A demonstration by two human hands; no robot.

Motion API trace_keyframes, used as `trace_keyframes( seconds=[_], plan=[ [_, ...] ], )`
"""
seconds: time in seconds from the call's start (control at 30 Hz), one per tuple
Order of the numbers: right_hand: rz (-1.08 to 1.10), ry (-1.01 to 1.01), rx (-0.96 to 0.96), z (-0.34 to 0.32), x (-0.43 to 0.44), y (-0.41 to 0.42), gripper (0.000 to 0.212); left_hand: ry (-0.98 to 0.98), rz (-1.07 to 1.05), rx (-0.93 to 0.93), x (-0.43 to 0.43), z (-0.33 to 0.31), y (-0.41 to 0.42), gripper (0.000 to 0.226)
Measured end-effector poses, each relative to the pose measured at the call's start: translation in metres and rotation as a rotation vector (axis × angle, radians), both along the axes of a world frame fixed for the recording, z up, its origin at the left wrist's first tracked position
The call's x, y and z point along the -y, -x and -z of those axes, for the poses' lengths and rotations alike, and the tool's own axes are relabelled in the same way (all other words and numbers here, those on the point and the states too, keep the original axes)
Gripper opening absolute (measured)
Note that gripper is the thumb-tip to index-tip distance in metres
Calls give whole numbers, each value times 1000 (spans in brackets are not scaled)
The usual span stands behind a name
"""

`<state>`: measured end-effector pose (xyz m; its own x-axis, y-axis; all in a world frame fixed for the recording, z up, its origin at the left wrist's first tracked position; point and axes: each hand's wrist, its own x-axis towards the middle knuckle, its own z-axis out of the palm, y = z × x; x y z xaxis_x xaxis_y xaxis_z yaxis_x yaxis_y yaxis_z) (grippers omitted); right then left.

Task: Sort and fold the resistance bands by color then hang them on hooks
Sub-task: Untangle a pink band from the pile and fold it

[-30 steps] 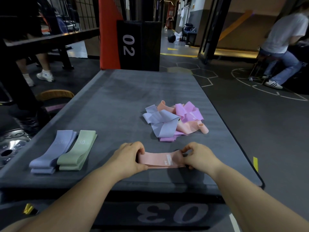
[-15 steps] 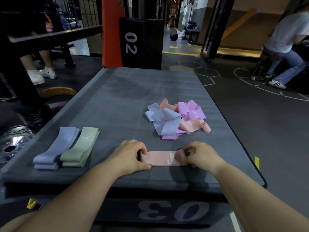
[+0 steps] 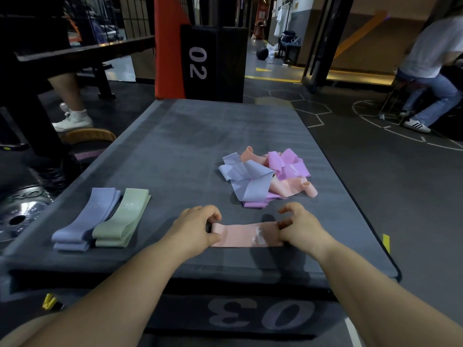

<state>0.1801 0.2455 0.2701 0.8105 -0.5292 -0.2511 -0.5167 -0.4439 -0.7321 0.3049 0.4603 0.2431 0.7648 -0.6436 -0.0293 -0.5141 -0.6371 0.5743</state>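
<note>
A peach band lies flat near the front of the grey padded box. My left hand pinches its left end. My right hand pinches its right end, with the upper fingers lifted and curled. On the left lie a folded lavender band and a folded green band, side by side. Beyond my hands sits a loose pile of lavender, pink and peach bands. No hooks are in view.
A black pad marked 02 and an orange post stand behind the box. Weight plates lie on the floor at left, beside a standing person's legs. Another person sits at far right.
My hands have drawn slightly apart, so the peach band lies longer and flatter. My right hand's upper fingers have lifted off it.
</note>
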Motion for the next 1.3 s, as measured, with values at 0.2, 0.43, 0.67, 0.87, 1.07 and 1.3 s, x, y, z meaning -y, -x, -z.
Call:
trace_keyframes(
  seconds=[0.2, 0.43, 0.67, 0.87, 1.07, 1.3],
  plan=[
    [4, -131, 99, 0, -1, 2, 30, -120, 8, 8, 2, -2, 2, 49],
    [-9, -212, 136, -4, -2, 3, 23, -134, 0, -27, 3, -9, 4, 20],
    [4, -296, 128, -12, 3, 1, 21, 1, -43, -66, 6, -11, 5, 21],
    [57, -316, 142, -14, 10, 2, 23, 227, -78, -132, 9, -14, 10, 23],
    [79, -274, 181, -14, 18, 8, 10, 160, 24, 64, 11, -16, 17, 24],
    [23, 68, 109, 0, 27, 11, 8, 63, 254, 327, 19, -10, 27, 16]
  ],
)
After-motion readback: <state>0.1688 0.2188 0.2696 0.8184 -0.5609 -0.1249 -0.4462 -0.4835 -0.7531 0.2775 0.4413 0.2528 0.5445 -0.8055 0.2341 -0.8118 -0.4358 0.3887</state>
